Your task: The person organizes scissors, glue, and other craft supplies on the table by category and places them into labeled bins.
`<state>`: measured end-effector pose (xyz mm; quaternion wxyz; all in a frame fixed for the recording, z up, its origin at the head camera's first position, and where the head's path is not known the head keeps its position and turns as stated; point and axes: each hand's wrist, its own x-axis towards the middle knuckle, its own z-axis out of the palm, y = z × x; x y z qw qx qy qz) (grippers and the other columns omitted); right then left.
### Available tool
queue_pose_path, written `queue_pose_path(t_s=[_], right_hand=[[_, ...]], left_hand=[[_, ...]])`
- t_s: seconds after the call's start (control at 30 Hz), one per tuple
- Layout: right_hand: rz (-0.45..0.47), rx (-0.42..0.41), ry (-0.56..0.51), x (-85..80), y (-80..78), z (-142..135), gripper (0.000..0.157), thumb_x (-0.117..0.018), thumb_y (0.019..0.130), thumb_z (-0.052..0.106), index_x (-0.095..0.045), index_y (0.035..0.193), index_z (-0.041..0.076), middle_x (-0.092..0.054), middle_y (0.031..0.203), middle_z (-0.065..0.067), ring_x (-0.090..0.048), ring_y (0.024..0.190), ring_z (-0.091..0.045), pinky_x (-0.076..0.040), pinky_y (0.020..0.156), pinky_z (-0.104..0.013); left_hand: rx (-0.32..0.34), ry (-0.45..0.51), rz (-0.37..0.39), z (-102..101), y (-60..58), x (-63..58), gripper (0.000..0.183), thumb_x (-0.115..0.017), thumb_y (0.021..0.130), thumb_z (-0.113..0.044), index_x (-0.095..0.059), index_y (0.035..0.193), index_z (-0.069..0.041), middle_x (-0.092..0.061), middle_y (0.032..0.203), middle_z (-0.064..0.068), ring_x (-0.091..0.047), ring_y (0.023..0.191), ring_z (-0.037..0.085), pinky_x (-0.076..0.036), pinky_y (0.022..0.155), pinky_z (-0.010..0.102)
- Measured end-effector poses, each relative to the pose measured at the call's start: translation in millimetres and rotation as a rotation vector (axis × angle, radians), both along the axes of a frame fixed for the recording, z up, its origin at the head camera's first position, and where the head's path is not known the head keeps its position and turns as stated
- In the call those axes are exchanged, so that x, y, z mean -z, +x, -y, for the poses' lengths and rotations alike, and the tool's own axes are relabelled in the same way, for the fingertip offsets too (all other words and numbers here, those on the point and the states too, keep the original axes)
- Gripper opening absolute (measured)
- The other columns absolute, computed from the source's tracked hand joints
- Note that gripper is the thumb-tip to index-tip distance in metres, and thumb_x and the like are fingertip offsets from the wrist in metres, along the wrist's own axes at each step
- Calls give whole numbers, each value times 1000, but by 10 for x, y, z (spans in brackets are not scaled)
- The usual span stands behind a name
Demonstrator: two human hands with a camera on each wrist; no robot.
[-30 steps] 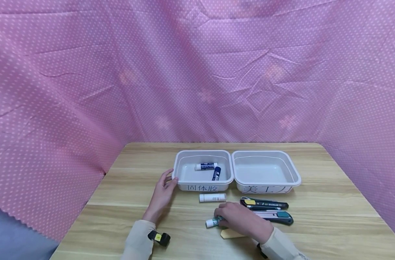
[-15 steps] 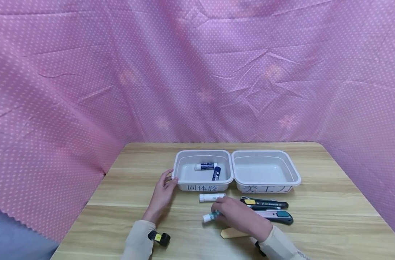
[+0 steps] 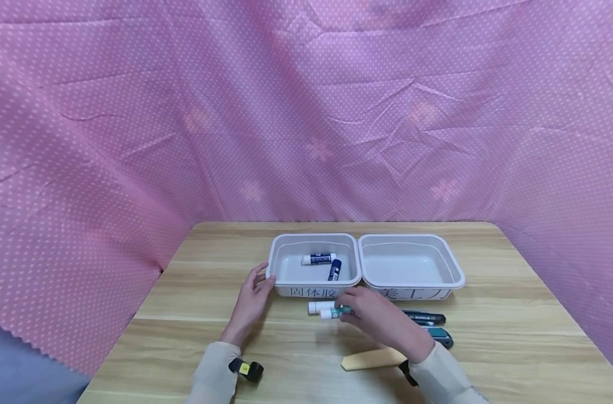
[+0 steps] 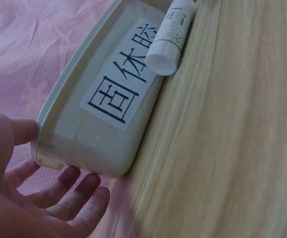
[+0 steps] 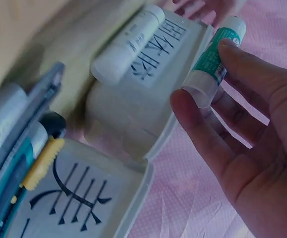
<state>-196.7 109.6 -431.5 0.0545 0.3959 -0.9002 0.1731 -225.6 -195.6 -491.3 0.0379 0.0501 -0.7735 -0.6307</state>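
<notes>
My right hand (image 3: 379, 320) pinches a green-and-white glue stick (image 5: 214, 62) between thumb and fingers, raised off the table in front of the left white bin (image 4: 101, 148). Behind it, a white glue stick (image 3: 316, 307) lies on the table along that bin's labelled front. Two blue-and-white glue sticks (image 3: 318, 258) are inside the bin. My left hand (image 3: 250, 300) rests at the bin's front left corner. Its thumb touches the rim and its loosely spread fingers lie by the side wall.
A second white bin (image 3: 412, 286), also labelled, stands against the first on the right. Utility knives (image 3: 439, 335) lie before it, partly hidden by my right arm. A tan strip with a pointed end (image 3: 369, 359) lies nearer. Pink dotted cloth (image 3: 306, 140) hangs behind the table.
My right hand has lifted the green glue stick from the table and carried it forward towards the left bin, uncovering more of the tan strip. The left hand stays at the bin corner.
</notes>
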Motion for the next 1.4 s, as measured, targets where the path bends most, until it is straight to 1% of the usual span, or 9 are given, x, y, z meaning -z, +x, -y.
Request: queue_pose_path(t_s=[0.17, 0.37, 0.5, 0.63, 0.93, 1.03, 1.13, 1.27, 1.4], right_hand=[[-12, 16, -36, -55, -40, -30, 19, -78, 91, 21, -75, 111, 19, -71, 105, 7, -65, 95, -6, -59, 81, -28], [-7, 57, -37, -87, -77, -9, 22, -79, 91, 22, -76, 112, 20, -72, 104, 7, -65, 93, -7, -60, 81, -28], [-31, 84, -52, -110, -105, 3, 22, -79, 90, 21, -77, 112, 19, -72, 103, 7, -67, 94, -9, -60, 82, -30], [-54, 109, -71, -132, -140, -3, 20, -79, 90, 21, -77, 110, 18, -71, 100, 7, -66, 92, -8, -60, 81, -30], [-61, 102, -161, -138, -232, -16, 16, -79, 90, 17, -75, 105, 16, -70, 97, 8, -65, 88, -7, -59, 79, -30], [-39, 133, -184, -127, -242, -15, 16, -81, 88, 16, -75, 104, 15, -71, 96, 7, -65, 86, -7, -59, 78, -29], [-20, 173, -193, -115, -252, -10, 17, -82, 87, 17, -74, 102, 16, -71, 95, 8, -64, 85, -5, -59, 77, -27], [-37, 210, -213, -93, -276, -9, 18, -84, 85, 17, -71, 97, 17, -69, 91, 9, -63, 80, -5, -58, 73, -27], [-55, 251, -232, -88, -300, -19, 19, -85, 85, 18, -67, 92, 17, -66, 86, 8, -59, 75, -7, -55, 68, -27]], left_hand=[[1, -4, -4, 5, -5, 3, 55, -57, 106, -29, -38, 156, -18, -53, 146, 20, -54, 135, 37, -44, 114, 49], [-2, -7, -8, 9, -1, 6, 54, -57, 106, -28, -39, 156, -17, -54, 145, 21, -56, 133, 37, -45, 114, 49], [0, 0, -2, 9, 0, 2, 54, -57, 106, -28, -39, 156, -17, -53, 146, 20, -55, 134, 37, -45, 114, 49], [6, 1, 5, 3, 2, -10, 54, -56, 107, -29, -38, 156, -17, -51, 148, 21, -53, 136, 38, -44, 115, 49], [5, 7, 10, -3, -5, -18, 56, -57, 106, -30, -37, 157, -18, -51, 148, 21, -52, 136, 39, -43, 115, 50], [-1, 11, 9, -10, -1, -12, 55, -57, 106, -27, -38, 156, -17, -51, 148, 21, -53, 136, 38, -44, 114, 49], [-5, 19, -14, -20, 7, -6, 54, -58, 106, -25, -39, 156, -15, -52, 146, 23, -55, 134, 39, -45, 113, 50], [-3, 26, -41, -28, 14, 0, 53, -58, 106, -23, -40, 155, -13, -53, 145, 25, -56, 133, 40, -45, 113, 51], [-3, 17, -43, -26, 13, -6, 54, -59, 105, -25, -40, 155, -13, -53, 145, 25, -56, 132, 40, -44, 114, 52]])
